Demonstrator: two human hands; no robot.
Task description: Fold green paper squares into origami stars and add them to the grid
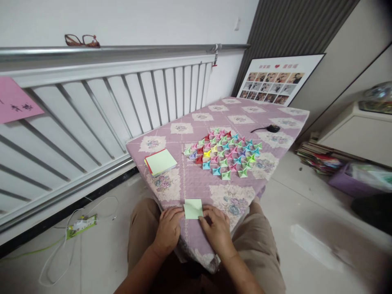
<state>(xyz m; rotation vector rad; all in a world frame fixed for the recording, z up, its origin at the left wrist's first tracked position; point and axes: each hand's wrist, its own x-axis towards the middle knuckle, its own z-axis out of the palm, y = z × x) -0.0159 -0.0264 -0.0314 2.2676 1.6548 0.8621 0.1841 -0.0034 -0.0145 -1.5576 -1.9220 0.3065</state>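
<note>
A light green square of paper (193, 209) lies on the tablecloth near the table's close corner. My left hand (169, 229) rests beside its left edge, fingers stretched out and flat on the cloth, fingertips at the paper. At the lower right corner of the square, my right hand (216, 228) has its thumb and curled fingers on the paper's edge. Farther back stand rows of small folded paper pieces (225, 153) in green, pink, blue, red and yellow. To the left lies a stack of coloured paper sheets (161, 161), with light green on top.
A black object with a thin cord (272, 128) lies on the patterned tablecloth (196, 183). Behind the table is a white radiator (147, 98), with eyeglasses (82, 41) on the pipe above. A photo board (275, 79) leans at the back. A power strip (82, 225) lies on the floor.
</note>
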